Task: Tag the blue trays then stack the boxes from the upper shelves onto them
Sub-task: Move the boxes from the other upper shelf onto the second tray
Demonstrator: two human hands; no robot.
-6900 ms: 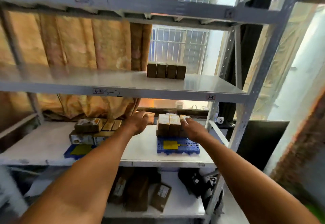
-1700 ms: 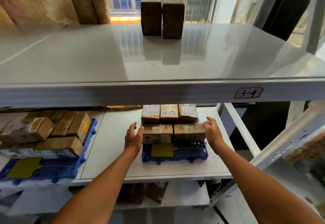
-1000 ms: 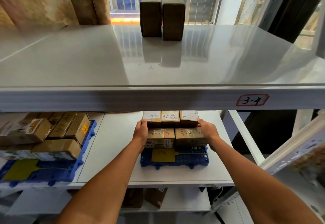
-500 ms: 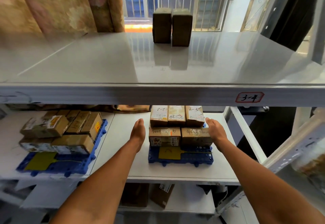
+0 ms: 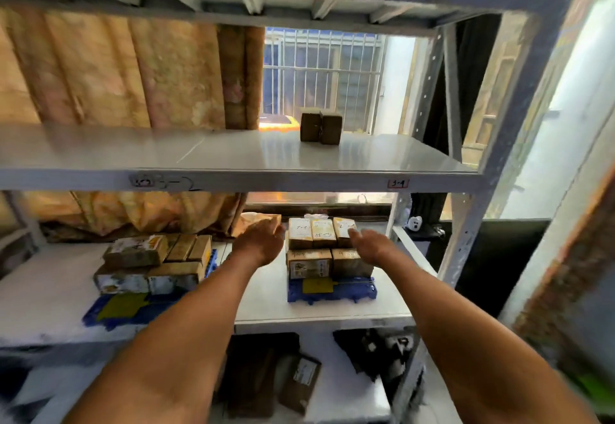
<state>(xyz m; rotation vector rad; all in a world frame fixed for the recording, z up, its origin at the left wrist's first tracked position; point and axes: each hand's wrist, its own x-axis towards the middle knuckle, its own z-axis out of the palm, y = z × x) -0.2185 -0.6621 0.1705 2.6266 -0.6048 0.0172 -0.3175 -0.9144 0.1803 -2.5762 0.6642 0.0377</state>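
- You are holding both hands out over the middle shelf [image 5: 319, 315]: left hand [image 5: 258, 245] spread and holding nothing, just left of the right-hand stack; right hand [image 5: 371, 246] spread too, grasping nothing, in front of that stack's right edge.
- The right blue tray [image 5: 332, 291] is wearing its yellow tag [image 5: 316, 285] and is carrying two tiers of cardboard boxes [image 5: 321, 247].
- The left blue tray [image 5: 133, 310] is showing a yellow-green tag [image 5: 121, 305] and is holding its own box stack [image 5: 156, 264].
- Two brown boxes [image 5: 321, 129] are sitting upright on the upper shelf [image 5: 233, 154], touching each other, well apart from either tray.
- Judgement: tagging is looking finished; you are nearing the end, with that last pair waiting to come down.
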